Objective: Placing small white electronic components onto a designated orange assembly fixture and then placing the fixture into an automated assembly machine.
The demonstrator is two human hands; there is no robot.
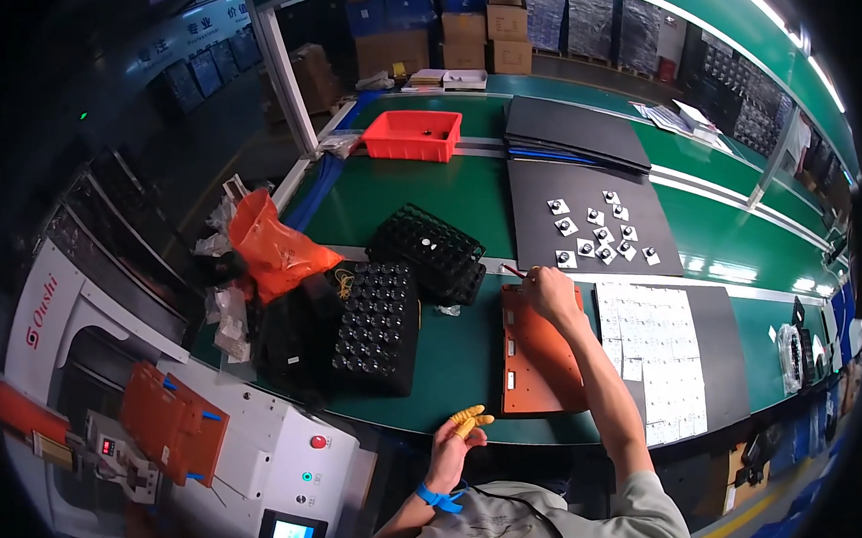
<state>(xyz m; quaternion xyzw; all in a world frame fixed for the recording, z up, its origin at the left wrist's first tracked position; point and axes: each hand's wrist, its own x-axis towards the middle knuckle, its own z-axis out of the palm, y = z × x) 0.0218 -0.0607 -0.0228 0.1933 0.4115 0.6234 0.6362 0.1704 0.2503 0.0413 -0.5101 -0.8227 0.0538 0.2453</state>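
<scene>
My right hand is closed round a slim pen-like tool, whose end sticks out to the left. It is above the far edge of a flat orange-brown fixture plate with holes and small white labels along its left side. My left hand is near the table's front edge, left of that plate. Yellow finger cots cover some of its fingers, which are stretched out and partly bent, with nothing visible in them. A blue strap circles the left wrist.
Black trays of round lens-like parts stand left of the plate. White sheets lie to its right. Beyond, small white-based parts dot a black mat. A red bin, an orange bag and a machine stand farther left.
</scene>
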